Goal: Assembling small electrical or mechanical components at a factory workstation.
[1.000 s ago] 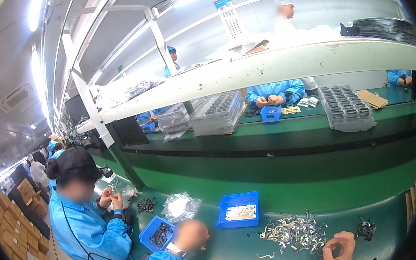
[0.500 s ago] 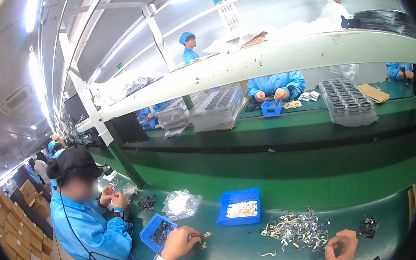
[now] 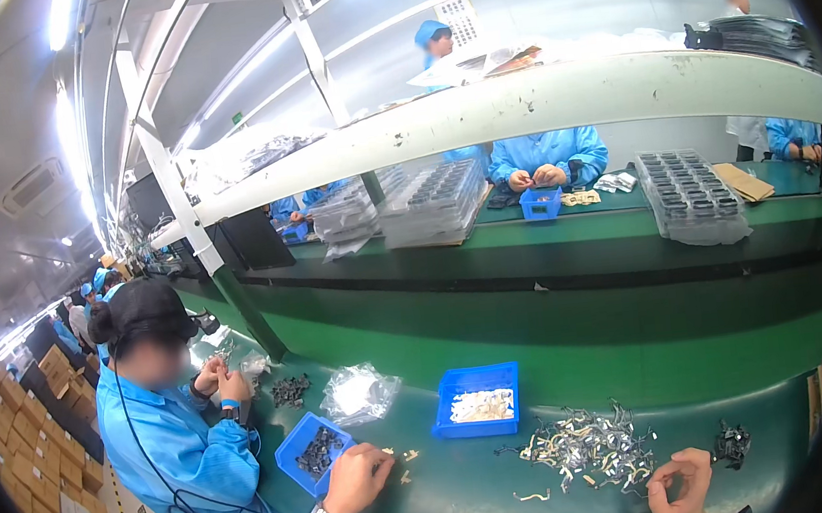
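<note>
My left hand [image 3: 356,481] is closed, thumb and fingers drawn together just left of some small cream pieces [image 3: 407,463] on the green table. Whatever its fingertips hold is too small to name. Beside its wrist stands a blue bin [image 3: 292,454] of small dark parts. At the lower right my right hand [image 3: 683,489] is curled, thumb and forefinger nearly meeting in a pinch; what lies between them cannot be made out. It is nearest a loose heap of short cables with white and cream ends [image 3: 588,449]. Right of it sits a bundle of black parts [image 3: 733,444].
Another blue bin [image 3: 447,421] holds white and cream pieces. A clear plastic bag [image 3: 360,394] and a dark pile [image 3: 290,392] lie farther left. Close on my left a co-worker [image 3: 176,437] handles something small. A green barrier [image 3: 576,330] and a white overhead shelf [image 3: 555,102] run across.
My left hand has shifted slightly, its fingers still together beside the cream pieces. The right hand stays by the cable heap. People in the background have moved, and the view has tilted a little.
</note>
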A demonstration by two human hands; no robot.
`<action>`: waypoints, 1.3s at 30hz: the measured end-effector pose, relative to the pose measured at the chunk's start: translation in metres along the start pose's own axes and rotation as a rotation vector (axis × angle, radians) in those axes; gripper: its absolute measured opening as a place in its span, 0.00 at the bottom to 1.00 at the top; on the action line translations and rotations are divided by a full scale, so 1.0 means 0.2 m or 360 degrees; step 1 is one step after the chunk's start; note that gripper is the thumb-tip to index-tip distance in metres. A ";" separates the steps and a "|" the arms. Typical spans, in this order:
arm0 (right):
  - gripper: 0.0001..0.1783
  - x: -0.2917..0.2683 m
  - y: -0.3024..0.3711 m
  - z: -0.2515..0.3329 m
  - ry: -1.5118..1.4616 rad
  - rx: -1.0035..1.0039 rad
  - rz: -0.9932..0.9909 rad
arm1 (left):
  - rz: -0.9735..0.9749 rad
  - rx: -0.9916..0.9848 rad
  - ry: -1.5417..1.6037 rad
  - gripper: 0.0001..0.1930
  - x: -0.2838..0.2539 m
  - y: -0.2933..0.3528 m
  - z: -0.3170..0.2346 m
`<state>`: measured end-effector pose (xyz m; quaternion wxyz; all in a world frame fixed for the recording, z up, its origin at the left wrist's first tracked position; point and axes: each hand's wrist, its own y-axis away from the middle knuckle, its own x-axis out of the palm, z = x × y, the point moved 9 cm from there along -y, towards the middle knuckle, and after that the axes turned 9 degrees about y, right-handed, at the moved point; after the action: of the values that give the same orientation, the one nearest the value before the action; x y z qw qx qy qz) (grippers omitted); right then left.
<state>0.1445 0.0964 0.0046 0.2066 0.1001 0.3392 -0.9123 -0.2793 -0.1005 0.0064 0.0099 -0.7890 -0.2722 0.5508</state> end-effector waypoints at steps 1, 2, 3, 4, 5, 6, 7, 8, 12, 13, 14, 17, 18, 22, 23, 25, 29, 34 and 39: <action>0.27 0.00 0.00 0.01 0.0005 -0.0012 -0.0008 | -0.0180 -0.0022 0.0074 0.06 -0.05 -0.01 -0.01; 0.27 0.00 -0.01 0.01 0.0010 -0.0025 -0.0016 | -0.0360 -0.0045 0.0148 0.05 -0.10 -0.01 -0.02; 0.27 0.00 0.00 0.01 0.0012 -0.0026 -0.0018 | -0.0361 -0.0042 0.0149 0.05 -0.10 -0.02 -0.04; 0.27 0.00 0.00 0.00 0.0005 -0.0022 -0.0016 | -0.0343 -0.0155 0.0182 0.06 -0.10 -0.02 -0.02; 0.27 0.00 0.00 0.00 -0.0002 -0.0019 -0.0014 | -0.0324 -0.0267 0.0214 0.06 -0.10 -0.02 0.01; 0.27 0.00 0.00 -0.01 0.0000 -0.0018 -0.0012 | -0.0324 -0.0268 0.0216 0.06 -0.09 -0.03 0.01; 0.27 0.00 0.00 -0.01 0.0005 -0.0016 -0.0012 | -0.0352 -0.0343 0.0320 0.07 -0.09 -0.03 0.04; 0.27 0.00 0.00 -0.01 0.0009 -0.0012 -0.0011 | -0.0380 -0.0419 0.0424 0.08 -0.08 -0.02 0.07; 0.27 0.00 0.00 -0.02 -0.0025 0.0016 0.0001 | -0.0317 -0.0506 0.0523 0.10 -0.05 -0.03 0.08; 0.27 0.00 0.00 -0.02 -0.0018 0.0010 0.0004 | -0.0323 -0.0476 0.0518 0.10 -0.05 -0.03 0.08; 0.27 0.01 0.00 -0.02 -0.0013 0.0003 0.0008 | -0.0329 -0.0446 0.0514 0.10 -0.05 -0.04 0.08; 0.27 0.00 0.00 -0.03 -0.0031 0.0028 0.0013 | -0.0224 -0.0561 0.0472 0.10 -0.02 -0.03 0.13; 0.27 0.00 0.00 -0.03 -0.0030 0.0029 0.0011 | -0.0223 -0.0559 0.0472 0.10 -0.02 -0.02 0.13; 0.27 0.01 0.00 -0.03 -0.0021 0.0029 0.0014 | -0.0104 -0.0564 0.0410 0.10 -0.02 -0.02 0.12; 0.27 0.01 0.00 -0.03 -0.0009 0.0020 0.0016 | -0.0086 -0.0539 0.0411 0.10 -0.02 -0.02 0.11; 0.27 0.01 0.00 -0.03 -0.0011 0.0034 0.0016 | -0.0137 -0.0575 0.0558 0.09 -0.01 0.00 0.13; 0.27 0.02 0.00 -0.05 -0.0031 0.0061 0.0018 | -0.0126 -0.0744 0.0842 0.08 0.01 -0.01 0.15; 0.27 0.02 0.01 -0.06 -0.0002 0.0052 0.0031 | -0.0088 -0.0738 0.0867 0.13 0.00 -0.02 0.10; 0.28 0.00 0.01 -0.07 -0.0027 0.0067 0.0029 | -0.0026 -0.0821 0.1062 0.11 0.04 0.02 0.09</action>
<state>0.1455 0.1037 -0.0079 0.2157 0.0998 0.3173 -0.9180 -0.2911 -0.1054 -0.0078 -0.0960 -0.8985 -0.3894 0.1787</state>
